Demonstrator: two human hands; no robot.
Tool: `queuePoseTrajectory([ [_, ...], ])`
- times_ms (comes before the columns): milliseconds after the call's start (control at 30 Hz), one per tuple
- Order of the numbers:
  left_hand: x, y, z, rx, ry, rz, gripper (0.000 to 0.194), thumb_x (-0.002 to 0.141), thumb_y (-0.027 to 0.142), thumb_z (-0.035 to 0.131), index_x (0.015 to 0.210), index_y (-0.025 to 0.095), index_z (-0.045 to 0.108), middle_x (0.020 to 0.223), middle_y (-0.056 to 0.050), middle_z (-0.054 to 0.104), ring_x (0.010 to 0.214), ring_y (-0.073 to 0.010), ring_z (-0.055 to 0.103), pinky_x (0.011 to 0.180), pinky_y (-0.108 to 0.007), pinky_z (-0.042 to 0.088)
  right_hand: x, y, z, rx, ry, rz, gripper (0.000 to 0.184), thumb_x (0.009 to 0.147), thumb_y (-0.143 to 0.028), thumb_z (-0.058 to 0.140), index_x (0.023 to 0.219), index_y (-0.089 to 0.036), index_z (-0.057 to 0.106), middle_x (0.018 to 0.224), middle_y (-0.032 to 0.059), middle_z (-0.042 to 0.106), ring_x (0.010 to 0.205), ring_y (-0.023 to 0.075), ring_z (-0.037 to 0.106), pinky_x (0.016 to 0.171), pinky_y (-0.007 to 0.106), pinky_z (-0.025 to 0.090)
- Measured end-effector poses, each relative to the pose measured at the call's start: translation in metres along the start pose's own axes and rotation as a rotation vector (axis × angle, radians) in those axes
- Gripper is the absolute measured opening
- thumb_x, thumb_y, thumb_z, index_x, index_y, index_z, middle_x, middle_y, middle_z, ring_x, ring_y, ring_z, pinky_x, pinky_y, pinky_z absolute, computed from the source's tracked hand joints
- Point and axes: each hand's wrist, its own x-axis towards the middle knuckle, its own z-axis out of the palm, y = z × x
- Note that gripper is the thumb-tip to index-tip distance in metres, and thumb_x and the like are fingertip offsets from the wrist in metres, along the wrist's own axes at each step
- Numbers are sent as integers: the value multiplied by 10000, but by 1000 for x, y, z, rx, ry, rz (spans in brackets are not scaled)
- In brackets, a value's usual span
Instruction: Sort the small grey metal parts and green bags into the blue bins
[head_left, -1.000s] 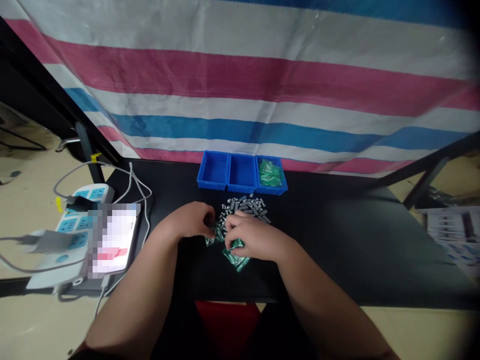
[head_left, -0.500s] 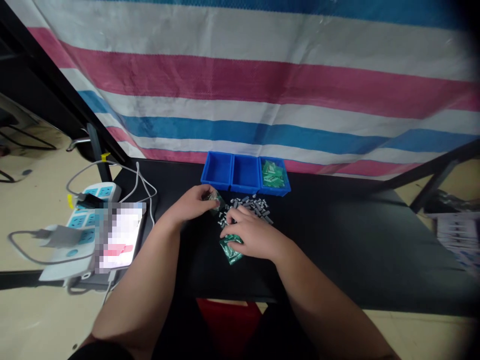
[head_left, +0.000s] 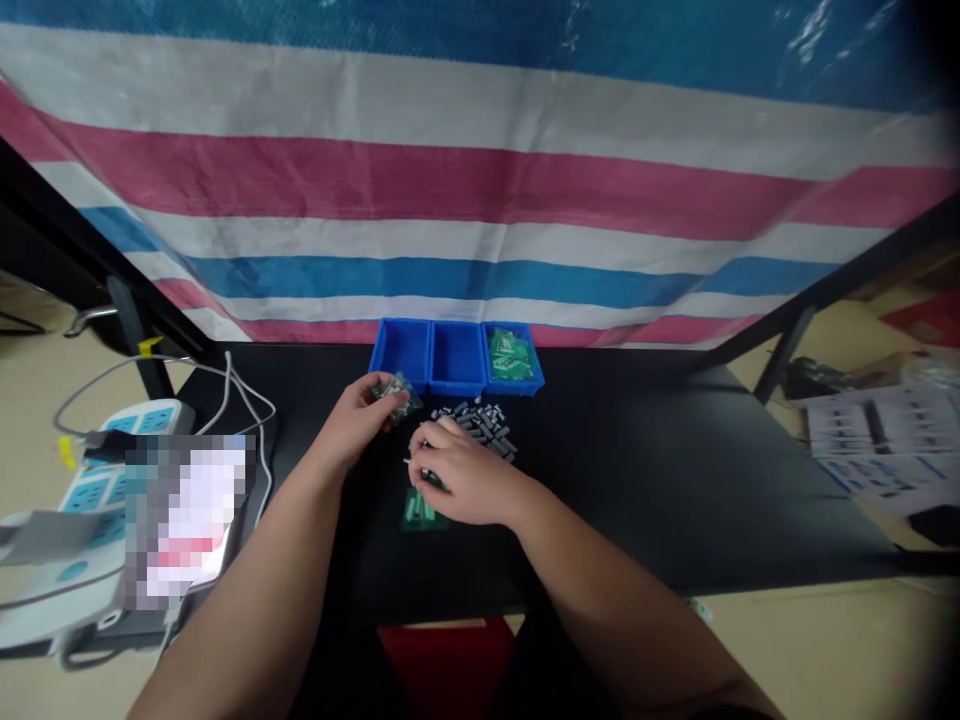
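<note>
My left hand [head_left: 358, 423] is closed around a small clear bag with green and grey parts [head_left: 393, 390], held just in front of the left blue bin [head_left: 402, 352]. My right hand [head_left: 457, 478] lies curled, knuckles up, over the near edge of a pile of small grey cylindrical parts [head_left: 484, 425]; its fingertips pinch a thin grey part. A green bag [head_left: 420, 512] rests on the black table [head_left: 637, 470] under that hand's left side. The middle bin [head_left: 456, 353] looks bare inside and the right bin [head_left: 513, 355] holds green packets.
A white and blue power strip [head_left: 82, 470] with plugged cables and a lit phone [head_left: 187, 510] lie at the table's left end. A striped tarp hangs behind the bins. Printed sheets [head_left: 877, 440] sit on the floor at right.
My left hand has lifted a small bag away from the pile and carried it up toward the left bin. My right hand stayed over the pile. The camera view shifted.
</note>
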Motion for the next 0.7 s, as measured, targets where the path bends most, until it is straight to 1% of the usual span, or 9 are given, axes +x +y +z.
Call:
queuePoseTrajectory([
  [67, 1, 0, 0, -3, 17, -5, 298, 733, 385, 793, 889, 179, 646, 700, 31, 571, 556, -84, 493, 466, -182, 403, -1, 11, -9, 155, 86, 57, 74, 907, -151, 583, 878, -206, 624, 984, 28, 636, 945, 181, 554, 870, 328, 472],
  [133, 1, -1, 0, -17, 36, -14, 307, 724, 392, 800, 882, 178, 645, 684, 31, 570, 550, -85, 495, 457, -180, 388, -3, 30, -17, 320, 230, 175, 72, 946, -205, 539, 937, -221, 609, 854, -5, 635, 767, 147, 568, 708, 277, 470],
  [167, 2, -2, 0, -25, 41, -20, 312, 720, 396, 803, 875, 177, 643, 679, 30, 569, 549, -86, 498, 453, -180, 383, -4, 41, -21, 389, 346, 241, 73, 956, -260, 541, 942, -224, 603, 788, -19, 615, 679, 135, 547, 635, 262, 448],
  [233, 2, -3, 1, -42, 45, -30, 322, 716, 402, 807, 878, 176, 644, 689, 25, 575, 556, -89, 507, 455, -179, 384, -7, 67, -27, 474, 652, 344, 128, 931, -346, 583, 914, -220, 593, 787, -14, 617, 666, 137, 558, 611, 255, 444],
  [333, 2, -5, 2, -64, 38, -32, 331, 717, 404, 811, 896, 181, 644, 723, 23, 584, 566, -85, 507, 465, -177, 391, -14, 102, -35, 463, 1011, 470, 221, 877, -422, 637, 942, -214, 598, 804, 0, 646, 656, 148, 574, 594, 259, 453],
  [400, 2, -6, 1, -69, 30, -31, 328, 724, 406, 808, 899, 182, 643, 729, 24, 581, 566, -83, 503, 472, -178, 393, -21, 119, -41, 339, 1136, 537, 238, 872, -428, 627, 944, -202, 606, 806, 23, 658, 675, 166, 593, 615, 280, 472],
  [467, 2, -6, 1, -62, 23, -28, 319, 733, 407, 803, 895, 181, 644, 722, 26, 576, 561, -81, 498, 474, -179, 390, -27, 128, -45, 123, 1121, 614, 219, 865, -399, 621, 927, -190, 643, 852, 60, 678, 720, 190, 607, 659, 312, 491],
  [533, 3, -6, 0, -61, 21, -20, 311, 740, 405, 800, 893, 183, 644, 716, 30, 575, 556, -79, 493, 474, -180, 382, -32, 131, -48, -97, 1018, 661, 180, 849, -343, 624, 891, -185, 697, 935, 94, 688, 771, 213, 608, 714, 345, 503],
  [700, 4, -8, -1, -59, 11, -9, 307, 744, 402, 799, 886, 184, 636, 701, 36, 570, 541, -73, 481, 479, -181, 373, -34, 124, -50, -326, 802, 591, 169, 859, -229, 598, 867, -200, 765, 979, 87, 705, 870, 241, 607, 902, 405, 464],
])
